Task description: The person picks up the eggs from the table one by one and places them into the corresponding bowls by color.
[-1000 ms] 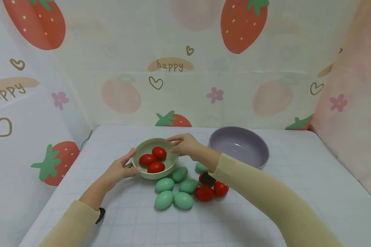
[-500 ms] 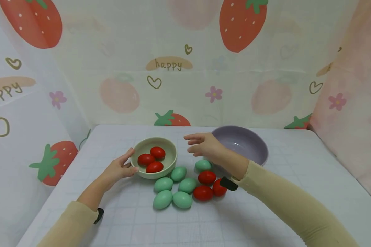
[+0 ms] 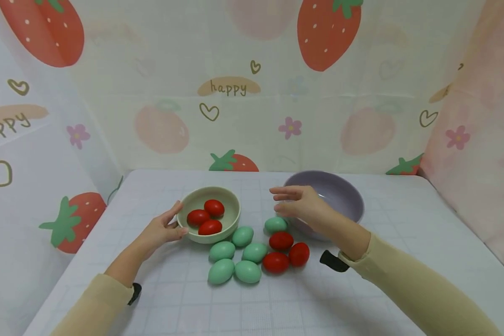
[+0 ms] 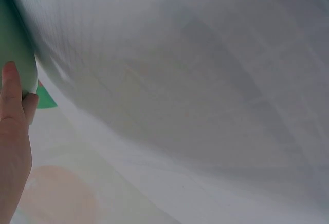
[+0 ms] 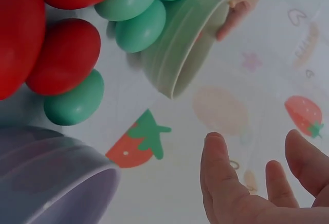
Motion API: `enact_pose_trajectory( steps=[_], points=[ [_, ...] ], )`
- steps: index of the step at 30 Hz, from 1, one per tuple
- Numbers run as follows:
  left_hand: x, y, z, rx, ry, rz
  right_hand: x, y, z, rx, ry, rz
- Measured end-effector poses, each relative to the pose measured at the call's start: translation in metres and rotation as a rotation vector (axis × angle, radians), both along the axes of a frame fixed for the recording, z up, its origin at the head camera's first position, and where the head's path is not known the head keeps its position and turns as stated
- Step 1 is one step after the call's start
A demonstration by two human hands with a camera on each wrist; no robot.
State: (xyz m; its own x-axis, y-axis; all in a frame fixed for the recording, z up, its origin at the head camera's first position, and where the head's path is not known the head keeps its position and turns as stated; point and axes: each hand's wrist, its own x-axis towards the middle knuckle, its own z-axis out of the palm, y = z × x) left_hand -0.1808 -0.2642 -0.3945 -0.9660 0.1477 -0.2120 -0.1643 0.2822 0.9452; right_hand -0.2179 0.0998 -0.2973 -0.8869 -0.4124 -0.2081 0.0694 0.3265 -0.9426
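My left hand (image 3: 159, 232) holds the left side of a pale green bowl (image 3: 216, 238), thumb by the front and fingers along the rim. In the left wrist view its fingers (image 4: 11, 93) lie against the bowl's outer wall. Inside the bowl are three red eggs (image 3: 214, 208). My right hand (image 3: 306, 204), nothing in its spread fingers, hovers by the left rim of a purple bowl (image 3: 346, 200). Just below that hand lies a single green egg (image 3: 276, 225). Three more red eggs (image 3: 276, 262) sit clustered on the table in front of it.
Several green eggs (image 3: 248, 272) lie in front of the pale green bowl, the closest right beside its wall. A white checked cloth (image 3: 185, 303) covers the table. Printed strawberry sheets (image 3: 243, 126) enclose the back and sides.
My right hand has drawn away from the pale green bowl, moving right toward the purple one. The left hand stays on the pale green bowl, whose three red eggs have not moved.
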Motion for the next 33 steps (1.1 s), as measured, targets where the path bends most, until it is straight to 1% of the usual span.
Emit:
enact_pose_trajectory(
  steps=[4, 7, 13, 16, 23, 28, 33],
  points=[
    [-0.001, 0.000, 0.000, -0.012, -0.011, 0.003, 0.005, 0.011, -0.001, 0.019, -0.006, -0.021],
    [0.000, 0.000, -0.001, -0.013, -0.008, 0.003, 0.010, 0.020, -0.003, -0.004, -0.011, -0.022],
    [0.000, 0.000, 0.000, -0.013, 0.007, 0.003, 0.019, 0.036, -0.010, -0.017, 0.060, -0.001],
    [0.001, 0.001, 0.001, -0.016, 0.005, 0.002, 0.025, 0.046, -0.015, -0.019, 0.077, 0.002],
    [0.001, 0.002, -0.002, -0.015, 0.005, 0.008, 0.039, 0.061, -0.030, -0.033, 0.072, -0.001],
    [0.001, 0.002, -0.002, -0.009, 0.004, 0.006, 0.049, 0.064, -0.044, -0.011, 0.054, -0.052],
    [0.000, 0.002, -0.002, -0.012, 0.014, 0.003, 0.053, 0.064, -0.058, 0.027, 0.059, -0.097]
  ],
)
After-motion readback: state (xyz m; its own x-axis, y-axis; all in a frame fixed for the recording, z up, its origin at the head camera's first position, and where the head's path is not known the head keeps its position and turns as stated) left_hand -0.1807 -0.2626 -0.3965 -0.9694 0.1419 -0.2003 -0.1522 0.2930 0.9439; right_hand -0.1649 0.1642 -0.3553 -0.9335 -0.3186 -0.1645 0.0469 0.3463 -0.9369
